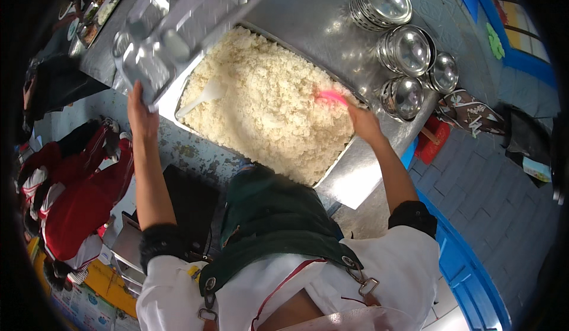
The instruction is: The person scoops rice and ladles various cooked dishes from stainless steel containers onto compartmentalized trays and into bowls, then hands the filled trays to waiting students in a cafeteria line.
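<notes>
A large rectangular metal pan [326, 179] in front of me is heaped with cooked white rice [271, 104]. At its left, my left hand [144, 115] grips the near corner of a steel compartment tray [149, 66], blurred and overlapping the pan's far left side. My right hand [365, 124] holds a pink rice paddle [331, 96] by one end over the right part of the rice. The paddle is blurred, and its tip may be in the rice. A white rice paddle [202, 100] lies on the rice near the left rim.
Stacked steel bowls [402, 51] stand on the steel table [306, 13] at the far right. A filled compartment tray [100, 11] is at the far left, near another person's hand [75, 17]. People in red clothing [84, 215] are to the left. A red stool [433, 140] stands beyond the table's right edge.
</notes>
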Demonstrator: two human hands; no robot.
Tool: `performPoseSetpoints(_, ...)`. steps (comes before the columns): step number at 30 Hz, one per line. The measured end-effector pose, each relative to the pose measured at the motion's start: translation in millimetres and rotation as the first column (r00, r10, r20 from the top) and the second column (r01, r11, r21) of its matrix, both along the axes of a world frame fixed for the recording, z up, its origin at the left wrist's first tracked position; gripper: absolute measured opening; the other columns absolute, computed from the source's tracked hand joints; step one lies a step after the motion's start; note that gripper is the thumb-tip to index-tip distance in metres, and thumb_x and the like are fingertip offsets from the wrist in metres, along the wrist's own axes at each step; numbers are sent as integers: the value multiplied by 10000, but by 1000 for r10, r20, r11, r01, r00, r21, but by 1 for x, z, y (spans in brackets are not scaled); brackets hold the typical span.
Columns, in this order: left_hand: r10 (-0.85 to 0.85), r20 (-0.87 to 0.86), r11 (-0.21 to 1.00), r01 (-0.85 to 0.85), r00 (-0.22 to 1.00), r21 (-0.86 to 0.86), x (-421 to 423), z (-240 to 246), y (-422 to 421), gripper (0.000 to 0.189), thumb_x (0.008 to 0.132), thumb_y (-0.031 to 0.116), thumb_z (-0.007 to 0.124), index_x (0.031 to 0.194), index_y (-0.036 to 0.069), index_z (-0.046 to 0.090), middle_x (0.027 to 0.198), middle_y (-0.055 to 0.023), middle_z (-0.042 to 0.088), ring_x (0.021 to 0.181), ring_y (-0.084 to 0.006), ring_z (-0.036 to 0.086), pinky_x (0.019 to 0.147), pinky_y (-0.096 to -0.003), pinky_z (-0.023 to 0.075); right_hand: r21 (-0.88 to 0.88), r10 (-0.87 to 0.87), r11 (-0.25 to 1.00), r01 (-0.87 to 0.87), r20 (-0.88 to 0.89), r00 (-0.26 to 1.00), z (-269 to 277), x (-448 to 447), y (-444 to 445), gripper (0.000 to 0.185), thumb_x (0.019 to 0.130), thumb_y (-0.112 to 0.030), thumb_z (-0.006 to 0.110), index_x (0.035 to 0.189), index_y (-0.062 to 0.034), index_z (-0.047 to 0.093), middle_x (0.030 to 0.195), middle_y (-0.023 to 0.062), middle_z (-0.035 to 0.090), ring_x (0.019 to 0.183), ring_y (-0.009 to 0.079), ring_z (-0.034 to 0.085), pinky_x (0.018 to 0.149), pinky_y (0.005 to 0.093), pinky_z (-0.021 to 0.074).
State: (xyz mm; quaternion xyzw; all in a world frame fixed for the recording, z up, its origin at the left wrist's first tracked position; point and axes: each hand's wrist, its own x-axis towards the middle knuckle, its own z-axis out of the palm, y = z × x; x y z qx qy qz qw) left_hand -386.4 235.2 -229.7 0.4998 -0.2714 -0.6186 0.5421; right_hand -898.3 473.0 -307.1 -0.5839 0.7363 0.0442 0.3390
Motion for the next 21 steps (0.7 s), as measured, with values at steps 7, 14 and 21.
performPoseSetpoints(7, 181, 55, 961, -188, 982, 203, -3, 1, 170, 443, 969, 331, 503, 1293, 30, 468, 1203, -89, 583, 1066, -233, 587, 945, -388, 468, 436, -485, 864, 251, 588, 648, -44, -1, 28, 403, 999, -265, 445, 1395, -196, 447, 576, -34, 384, 423, 79, 319, 391, 266, 288)
performPoseSetpoints(14, 163, 67, 960, -174, 984, 219, -42, -27, 186, 229, 969, 279, 534, 1065, 72, 544, 979, -37, 629, 849, -164, 627, 747, -319, 517, 698, -737, 676, 238, 639, 222, 21, 12, 62, 350, 1006, -286, 439, 1329, -166, 502, 551, -69, 324, 407, 35, 274, 371, 208, 210)
performPoseSetpoints(21, 76, 106, 981, -94, 991, 169, -76, -20, 180, 205, 958, 239, 560, 1025, 47, 584, 898, -34, 636, 754, -142, 613, 629, -312, 533, 431, -505, 850, 303, 831, 232, 106, 15, 50, 420, 1011, -263, 435, 1425, -204, 393, 575, -70, 309, 419, 19, 252, 377, 191, 181)
